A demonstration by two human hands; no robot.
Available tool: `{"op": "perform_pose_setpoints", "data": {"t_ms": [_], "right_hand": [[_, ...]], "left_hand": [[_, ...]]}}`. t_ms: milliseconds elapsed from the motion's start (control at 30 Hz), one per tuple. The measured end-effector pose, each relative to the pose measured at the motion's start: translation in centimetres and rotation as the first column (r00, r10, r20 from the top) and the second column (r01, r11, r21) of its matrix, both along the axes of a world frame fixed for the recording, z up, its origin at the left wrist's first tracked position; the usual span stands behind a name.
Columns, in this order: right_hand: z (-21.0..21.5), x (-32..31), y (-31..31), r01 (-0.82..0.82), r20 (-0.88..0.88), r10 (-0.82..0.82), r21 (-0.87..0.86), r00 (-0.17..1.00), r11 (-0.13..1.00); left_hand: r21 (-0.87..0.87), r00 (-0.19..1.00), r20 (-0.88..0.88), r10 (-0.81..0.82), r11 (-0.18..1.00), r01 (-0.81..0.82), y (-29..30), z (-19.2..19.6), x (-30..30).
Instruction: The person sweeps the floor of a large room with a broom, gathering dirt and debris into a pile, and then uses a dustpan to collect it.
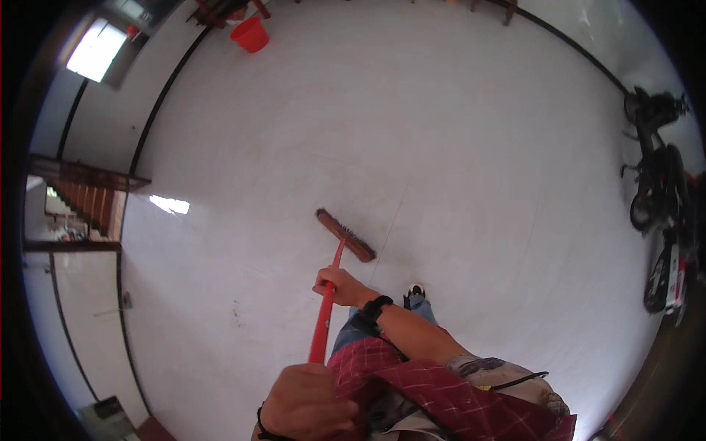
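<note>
My left hand (309, 400) is closed around the upper end of the broom's red handle (322, 331), close to my body at the lower edge. Farther down the same handle, my right hand (343, 286) wraps it, with a dark watch on that wrist. The broom's brown head (346, 237), with dark bristles along its far side, rests on the pale floor (471, 169) ahead of me. It lies slantwise, its left end farther from me than its right. Part of the handle under each hand is hidden by the fingers.
A red bucket (250, 35) stands at the far left near wooden furniture legs. Along the right wall is a dark two-wheeler (654, 162). A doorway with stairs (88, 206) opens at the left. Small dark specks (237, 314) mark the floor. My shoe (415, 290) is right of the broom.
</note>
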State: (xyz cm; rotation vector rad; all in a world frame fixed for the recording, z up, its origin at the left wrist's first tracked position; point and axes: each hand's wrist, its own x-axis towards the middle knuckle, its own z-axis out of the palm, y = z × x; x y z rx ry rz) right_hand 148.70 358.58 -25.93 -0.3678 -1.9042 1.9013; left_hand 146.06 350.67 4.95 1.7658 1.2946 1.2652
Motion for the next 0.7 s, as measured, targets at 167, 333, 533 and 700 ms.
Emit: {"op": "perform_pose_setpoints", "data": {"t_ms": [167,333,533,700], "right_hand": [[0.9,-0.9,4.5,0.106,-0.016,-0.106,0.258,0.994,0.960],[-8.1,2.5,16.1,0.045,0.232,-0.188,0.510,0.954,0.859],[-11.9,-6.8,10.8,-0.085,0.204,-0.038,0.561,0.978,0.823],[-8.3,-18.5,-8.8,-0.285,0.148,0.253,0.272,0.956,0.919]], "left_hand": [[0.229,0.978,0.211,0.008,0.972,-0.057,-1.8,-0.8,-4.9],[-0.315,0.820,0.389,0.420,0.897,-0.310,1.1,-11.9,-10.2],[-0.215,0.760,0.396,0.515,0.857,-0.468,-4.7,-15.1,-16.1],[-0.248,0.503,0.319,0.804,0.583,-0.774,-17.8,-7.2,-20.2]]}}
